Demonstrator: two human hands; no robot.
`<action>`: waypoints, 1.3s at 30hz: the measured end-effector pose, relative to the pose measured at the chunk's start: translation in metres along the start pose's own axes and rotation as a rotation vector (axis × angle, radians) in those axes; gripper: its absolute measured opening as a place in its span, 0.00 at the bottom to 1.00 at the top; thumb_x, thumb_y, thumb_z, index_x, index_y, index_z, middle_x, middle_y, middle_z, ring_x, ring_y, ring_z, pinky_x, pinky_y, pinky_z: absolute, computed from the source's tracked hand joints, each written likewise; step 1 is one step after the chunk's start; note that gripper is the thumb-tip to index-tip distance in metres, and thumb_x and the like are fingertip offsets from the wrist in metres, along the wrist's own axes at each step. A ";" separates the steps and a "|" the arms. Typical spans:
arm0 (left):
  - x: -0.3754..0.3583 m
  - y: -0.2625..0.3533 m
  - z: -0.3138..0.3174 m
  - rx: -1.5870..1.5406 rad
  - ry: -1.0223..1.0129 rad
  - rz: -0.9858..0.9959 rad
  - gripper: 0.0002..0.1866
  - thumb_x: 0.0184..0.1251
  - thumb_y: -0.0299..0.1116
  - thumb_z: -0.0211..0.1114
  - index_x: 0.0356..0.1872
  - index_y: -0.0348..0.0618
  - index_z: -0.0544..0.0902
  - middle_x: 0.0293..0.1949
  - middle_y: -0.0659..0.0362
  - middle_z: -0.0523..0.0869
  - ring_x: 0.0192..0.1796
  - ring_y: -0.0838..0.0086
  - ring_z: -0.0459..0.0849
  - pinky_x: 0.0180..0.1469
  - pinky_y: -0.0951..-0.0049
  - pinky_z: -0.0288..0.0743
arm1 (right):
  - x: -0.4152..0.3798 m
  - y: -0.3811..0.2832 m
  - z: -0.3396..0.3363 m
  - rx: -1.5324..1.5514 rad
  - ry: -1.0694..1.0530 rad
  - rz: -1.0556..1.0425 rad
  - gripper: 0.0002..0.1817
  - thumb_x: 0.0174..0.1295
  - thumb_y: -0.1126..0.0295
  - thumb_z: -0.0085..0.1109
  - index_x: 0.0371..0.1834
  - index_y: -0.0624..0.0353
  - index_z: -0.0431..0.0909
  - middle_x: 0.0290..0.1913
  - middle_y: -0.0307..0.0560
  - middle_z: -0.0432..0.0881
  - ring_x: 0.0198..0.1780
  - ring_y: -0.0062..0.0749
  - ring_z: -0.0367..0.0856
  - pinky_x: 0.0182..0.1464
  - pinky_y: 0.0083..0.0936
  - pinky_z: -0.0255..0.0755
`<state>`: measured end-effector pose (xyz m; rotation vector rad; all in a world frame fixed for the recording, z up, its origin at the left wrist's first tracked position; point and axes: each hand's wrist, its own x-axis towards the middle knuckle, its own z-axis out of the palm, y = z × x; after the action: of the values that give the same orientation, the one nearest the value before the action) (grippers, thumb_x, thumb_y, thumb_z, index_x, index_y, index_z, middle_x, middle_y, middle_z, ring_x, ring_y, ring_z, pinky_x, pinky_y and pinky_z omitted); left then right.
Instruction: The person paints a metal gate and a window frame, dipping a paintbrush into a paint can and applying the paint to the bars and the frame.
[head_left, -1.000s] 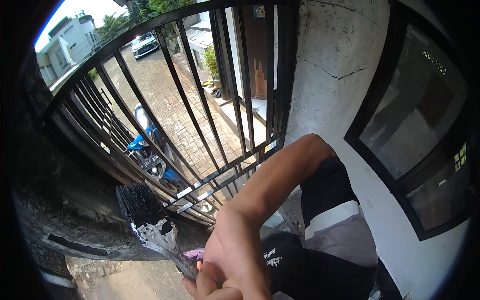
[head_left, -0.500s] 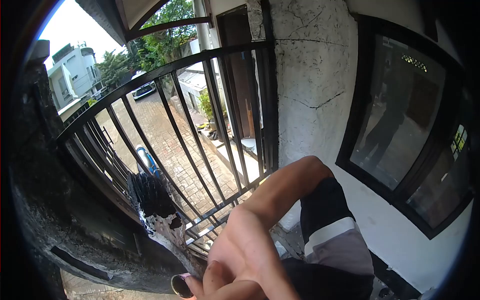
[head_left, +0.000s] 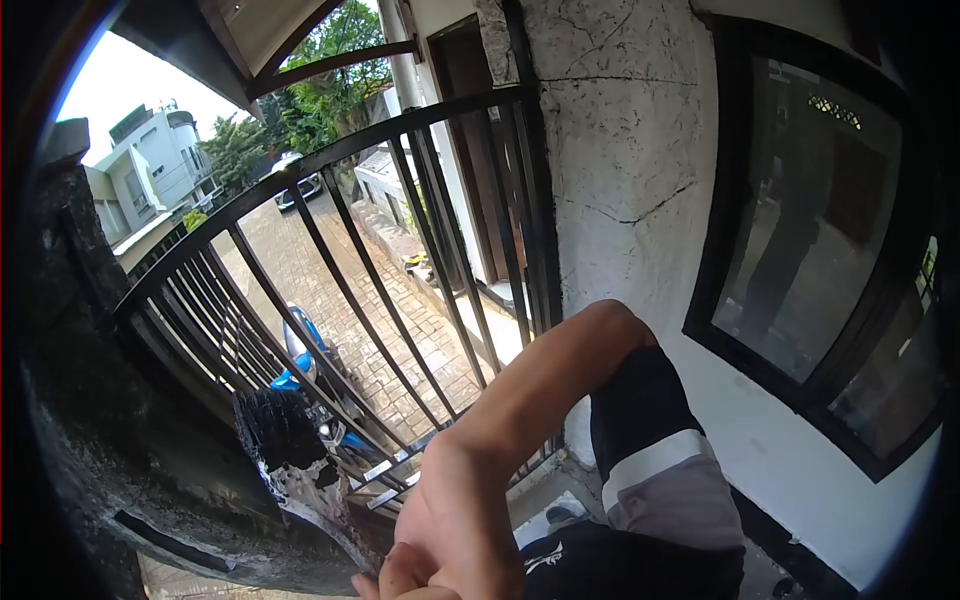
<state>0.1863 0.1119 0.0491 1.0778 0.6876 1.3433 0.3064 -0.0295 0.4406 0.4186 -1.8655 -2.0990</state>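
A wide paintbrush [head_left: 300, 485] is held in my right hand [head_left: 425, 545], which is closed round the lower end of its handle at the bottom of the view. The brush's dark, wet-looking bristles point up and to the left, and its metal band is caked with pale, flaking paint. In this view the bristles overlap the lower left of a black metal railing [head_left: 405, 310]. My right arm is sharply bent, its elbow raised at the right. My left hand does not show.
Beside the railing, a dark weathered ledge [head_left: 180, 470] runs along the left. A cracked white wall [head_left: 630, 190] and a black-framed window [head_left: 810, 220] stand at the right. Beyond the bars are a blue motorbike [head_left: 305, 345], a paved lane and a car [head_left: 297, 185].
The brush and my right hand have shifted slightly left and down in view. A round, open-ended rim beside the fingers has gone out of sight. More of the motorbike shows.
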 end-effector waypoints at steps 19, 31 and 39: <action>-0.014 -0.043 0.080 0.169 -0.037 -0.083 0.47 0.45 0.19 0.79 0.69 0.34 0.62 0.61 0.49 0.76 0.61 0.63 0.77 0.67 0.63 0.71 | -0.135 -0.050 -0.067 -0.055 -0.046 0.331 0.12 0.70 0.74 0.48 0.53 0.66 0.62 0.51 0.48 0.74 0.59 0.43 0.80 0.53 0.12 0.67; -0.038 -0.070 0.111 0.415 -0.172 -0.084 0.57 0.35 0.23 0.85 0.71 0.37 0.59 0.65 0.50 0.71 0.65 0.64 0.73 0.70 0.63 0.68 | -0.209 -0.170 -0.153 0.242 -0.162 1.413 0.09 0.63 0.66 0.61 0.29 0.58 0.76 0.25 0.40 0.74 0.44 0.41 0.86 0.44 0.44 0.75; -0.032 -0.080 0.171 0.497 -0.192 0.041 0.59 0.36 0.27 0.86 0.73 0.40 0.59 0.64 0.50 0.73 0.66 0.62 0.75 0.71 0.63 0.67 | -0.176 -0.270 -0.167 0.093 0.193 2.432 0.13 0.69 0.67 0.51 0.30 0.65 0.76 0.27 0.49 0.80 0.44 0.47 0.83 0.43 0.35 0.74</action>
<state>0.3678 0.0527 0.0377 1.6019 0.8827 1.1069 0.5270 -0.0789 0.1568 -1.0772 -0.8087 -0.1634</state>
